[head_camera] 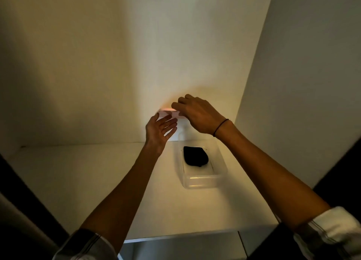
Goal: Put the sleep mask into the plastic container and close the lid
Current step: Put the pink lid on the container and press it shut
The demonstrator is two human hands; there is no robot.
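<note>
A black sleep mask (196, 156) lies inside the clear plastic container (203, 181), which stands open on the white shelf (97, 173). The container's pale lid (169, 114) is held up in the air behind the container, close to the back wall, and looks blurred. My right hand (197, 114) grips the lid's top edge from above, fingers curled over it. My left hand (159, 131) is at the lid's left side with palm and fingers spread against it; whether it grips is unclear.
The shelf sits in a white alcove, with a back wall (136, 54) and a right side wall (302, 74) close to the container. The shelf's front edge (181, 237) is near me. Dark areas flank both sides.
</note>
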